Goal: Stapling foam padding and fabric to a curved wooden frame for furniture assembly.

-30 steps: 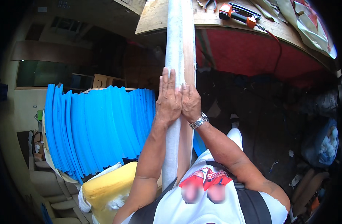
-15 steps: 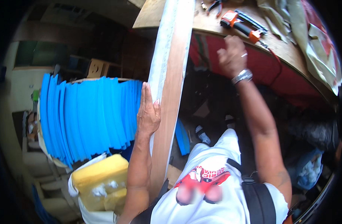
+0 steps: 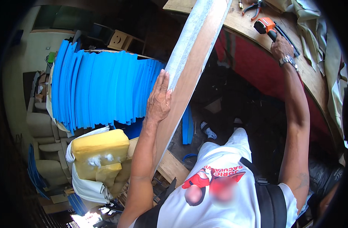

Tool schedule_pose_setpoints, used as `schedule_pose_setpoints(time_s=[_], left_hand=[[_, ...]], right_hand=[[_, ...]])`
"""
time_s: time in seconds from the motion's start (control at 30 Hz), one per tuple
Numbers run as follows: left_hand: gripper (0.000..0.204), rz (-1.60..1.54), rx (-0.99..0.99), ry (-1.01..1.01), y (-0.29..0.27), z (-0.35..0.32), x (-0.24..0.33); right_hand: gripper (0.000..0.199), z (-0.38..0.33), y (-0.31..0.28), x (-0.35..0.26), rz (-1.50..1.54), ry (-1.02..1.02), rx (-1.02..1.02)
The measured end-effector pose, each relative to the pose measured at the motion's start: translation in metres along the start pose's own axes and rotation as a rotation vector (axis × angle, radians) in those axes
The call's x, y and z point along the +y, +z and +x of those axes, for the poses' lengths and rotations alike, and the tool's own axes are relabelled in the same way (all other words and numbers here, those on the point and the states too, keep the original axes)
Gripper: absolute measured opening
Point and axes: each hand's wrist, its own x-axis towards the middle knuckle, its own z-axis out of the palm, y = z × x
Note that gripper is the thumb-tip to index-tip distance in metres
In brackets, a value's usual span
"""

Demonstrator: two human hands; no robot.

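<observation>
Up at the top right of the head view, my right hand (image 3: 281,47) has reached the wooden surface (image 3: 310,76) and its fingers are closed around the black grip of the orange power tool (image 3: 266,26); half a second ago that hand was short of the tool, only hovering over the bench edge, and a second ago it lay on the board beside the other one. Pliers (image 3: 255,7) lie just beyond the tool.

Nearer the middle, my left hand (image 3: 159,99) is flat against the long wooden board (image 3: 189,72), fingers stretched out and pressing on its pale, rough edge rather than wrapped around it. The board leans steeply from the floor by my legs up past the bench edge, tilted further to the right than before. My left hand alone steadies it now.

Left of the board stands a row of blue foam sheets (image 3: 102,89), with a yellow foam block (image 3: 100,146) below them.
</observation>
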Motion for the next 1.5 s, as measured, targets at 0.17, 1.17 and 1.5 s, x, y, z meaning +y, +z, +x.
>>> schedule_pose_setpoints(time_s=[0.17, 1.17, 1.5], left_hand=[[0.062, -0.070, 0.074, -0.003, 0.003, -0.012, -0.007], [0.085, 0.013, 0.074, -0.015, -0.002, -0.036, -0.010], [0.096, 0.025, 0.105, -0.005, 0.002, -0.034, -0.007]], right_hand=[[0.043, -0.105, -0.051, -0.004, 0.568, 0.006, 0.185], [0.040, -0.297, -0.016, -0.195, 1.216, -0.442, -0.326], [0.040, -0.317, -0.009, -0.187, 1.188, -0.438, -0.375]])
